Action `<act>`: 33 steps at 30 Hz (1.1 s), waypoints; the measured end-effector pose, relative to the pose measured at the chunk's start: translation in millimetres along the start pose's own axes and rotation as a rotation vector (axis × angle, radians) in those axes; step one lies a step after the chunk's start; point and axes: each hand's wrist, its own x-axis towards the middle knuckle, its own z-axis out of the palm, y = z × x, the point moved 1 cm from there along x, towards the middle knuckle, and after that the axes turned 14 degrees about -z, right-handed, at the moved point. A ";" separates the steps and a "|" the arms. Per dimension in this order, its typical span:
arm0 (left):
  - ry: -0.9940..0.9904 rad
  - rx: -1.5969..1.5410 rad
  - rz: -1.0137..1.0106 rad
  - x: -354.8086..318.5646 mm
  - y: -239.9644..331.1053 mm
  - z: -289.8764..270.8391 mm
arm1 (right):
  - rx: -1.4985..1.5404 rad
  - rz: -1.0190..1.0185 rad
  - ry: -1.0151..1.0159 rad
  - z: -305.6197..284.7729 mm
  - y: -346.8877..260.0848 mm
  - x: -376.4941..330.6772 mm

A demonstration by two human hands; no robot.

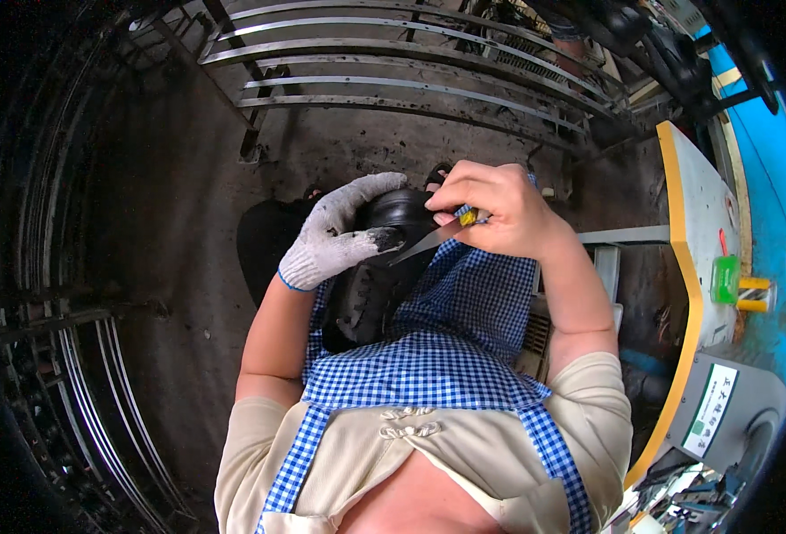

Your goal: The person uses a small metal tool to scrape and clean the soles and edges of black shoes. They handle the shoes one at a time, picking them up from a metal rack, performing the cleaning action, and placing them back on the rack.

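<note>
My left hand [335,231], in a pale knit glove with dark stains at the thumb, is wrapped round a black lace-up shoe [354,298]. The shoe lies over my lap, its smooth rounded end pointing away from me and its laces nearer my body. Bare, my right hand [504,209] is closed on a knife [428,242] with a thin, pointed metal blade and some yellow at its handle. The blade slants down to the left, close over the shoe's side; whether it touches cannot be made out. Under the shoe is my blue checked apron [477,298].
Metal rail racks [411,80] stand ahead and another rack [112,392] is at the left. Close on my right is a yellow-edged worktable [685,222], bearing a green container [725,279] and a grey machine housing [731,414]. Part of another person [568,44] shows at the far right.
</note>
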 end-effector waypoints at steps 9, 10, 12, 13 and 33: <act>-0.144 0.149 0.053 6.8 -0.7 11.9 | -0.285 -0.047 -0.608 -19.9 -24.4 22.7; -0.138 0.174 0.047 7.5 -1.6 14.4 | -0.313 -0.048 -0.638 -16.0 -24.6 22.9; -0.132 0.202 0.046 8.2 -1.7 15.7 | -0.377 -0.036 -0.695 -9.4 -26.4 22.8; -0.128 0.205 0.050 8.0 -1.7 15.0 | -0.362 -0.039 -0.669 -7.5 -24.4 21.3; -0.054 -0.148 -0.077 1.8 -3.8 2.7 | 0.439 0.335 -0.036 6.9 41.4 -24.0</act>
